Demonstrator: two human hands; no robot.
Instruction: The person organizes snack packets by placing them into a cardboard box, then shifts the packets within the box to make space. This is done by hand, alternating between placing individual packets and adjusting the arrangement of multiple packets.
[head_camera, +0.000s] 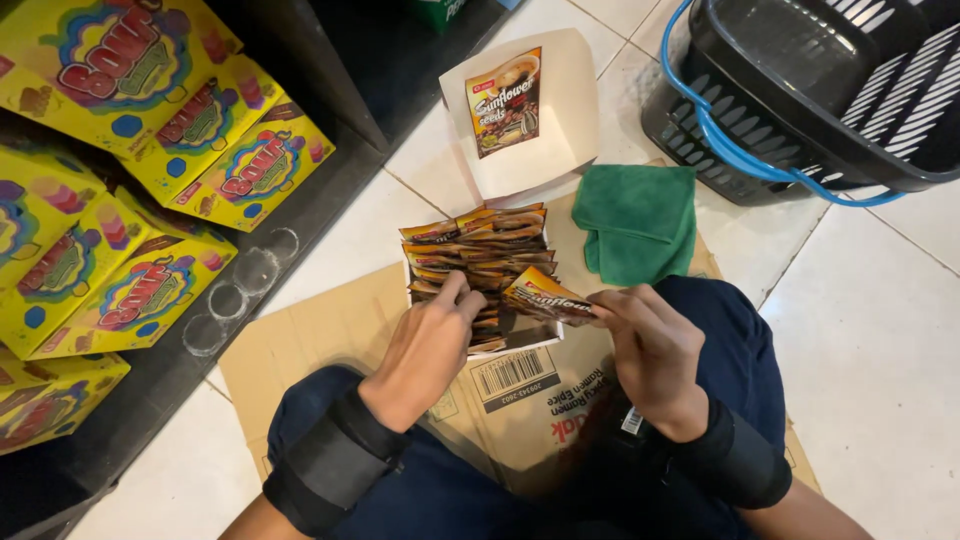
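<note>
Nearest me, my right hand (655, 345) pinches one orange snack sachet (545, 297) between closed fingertips, just beside the small white box (530, 340) on the flattened cardboard (330, 340). My left hand (425, 345), fingers curled, presses into the packed sachets (480, 250) without gripping any. That row looks crammed; forcing another in could buckle it. Beyond lie a green cloth (635, 220) and black basket (820, 100).

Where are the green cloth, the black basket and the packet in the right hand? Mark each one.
green cloth (636, 222), head view, middle of the folded cloth.
black basket (800, 60), head view, its slatted inner wall.
snack packet (540, 297), head view, its printed face, pinched by the right hand (655, 355).
</note>
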